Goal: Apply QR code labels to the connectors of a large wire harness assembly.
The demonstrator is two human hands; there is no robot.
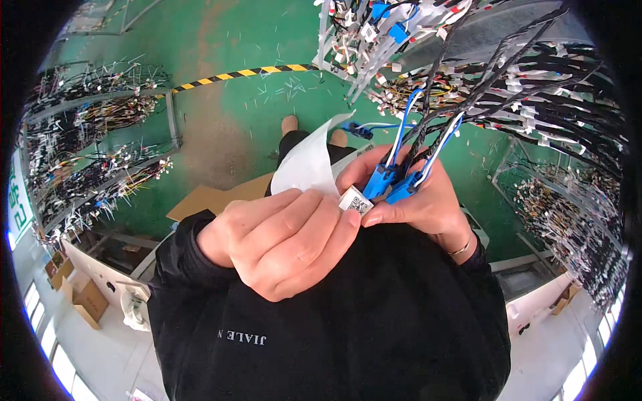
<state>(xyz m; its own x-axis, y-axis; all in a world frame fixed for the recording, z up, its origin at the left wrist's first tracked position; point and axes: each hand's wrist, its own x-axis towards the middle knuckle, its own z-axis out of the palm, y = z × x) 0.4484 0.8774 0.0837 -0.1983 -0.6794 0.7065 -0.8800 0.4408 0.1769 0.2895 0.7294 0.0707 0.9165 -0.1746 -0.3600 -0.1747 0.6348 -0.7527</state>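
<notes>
My left hand (287,240) is closed, its thumb and fingers pinching a small white label (356,202) printed with a square code. A sheet of white paper (309,160) rises from behind its fingers; how it is gripped is hidden. My right hand (428,200) wraps round a wire harness (428,127) whose black-taped branches run up to the right. Two blue connectors (381,180) with blue and white wires stick out between the fingers, right beside the label. Another dark blue connector (359,129) hangs beyond the paper.
Racks full of hanging wire harnesses (535,100) stand at the far right, with more harnesses (100,113) on a rack at left. Yellow-black tape (247,73) crosses the green floor (214,40), where wire scraps lie. Brown cardboard (207,200) lies near my left arm.
</notes>
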